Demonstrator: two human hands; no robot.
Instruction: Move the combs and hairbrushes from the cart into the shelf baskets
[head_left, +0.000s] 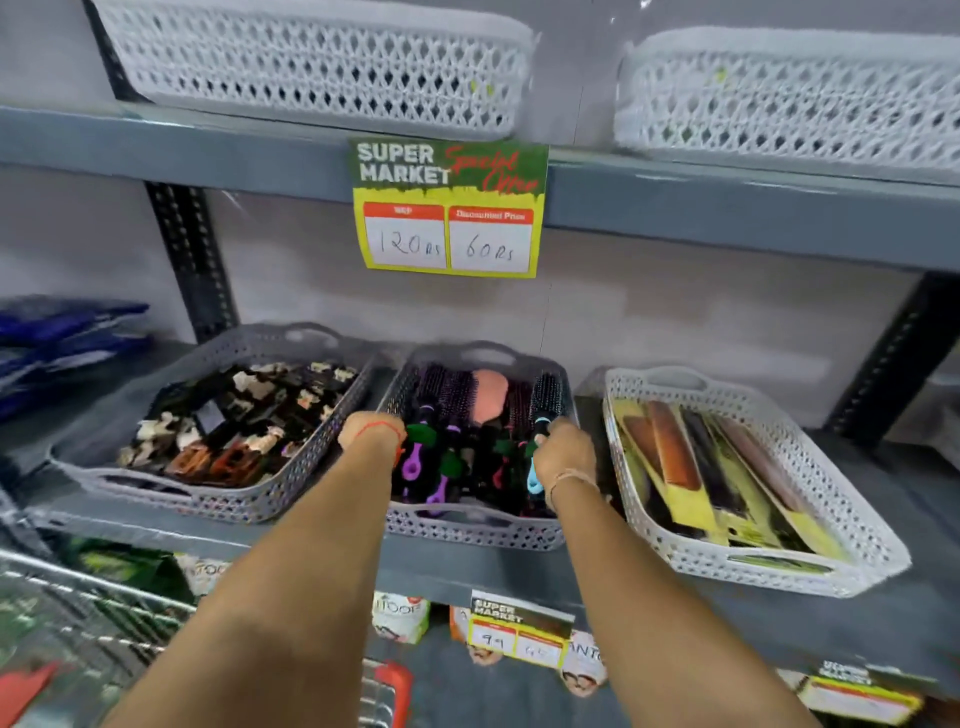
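Now both hands in one middle basket (470, 532) of three — right hand (563, 453) gripping blue-handled hairbrush (540, 441), left hand (370, 428) unclear.

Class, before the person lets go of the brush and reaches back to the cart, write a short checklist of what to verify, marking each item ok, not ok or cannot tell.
1. Right hand grips the blue-handled round hairbrush: ok.
2. Brush is over the middle grey perforated basket: ok.
3. Brush fully rests on the pile: cannot tell.
4. Left hand holds something: cannot tell; it sits at the basket's left edge.
5. Basket sits fully on the grey metal shelf: ok.
6. White perforated basket of packaged combs is square on the shelf: not ok, skewed.
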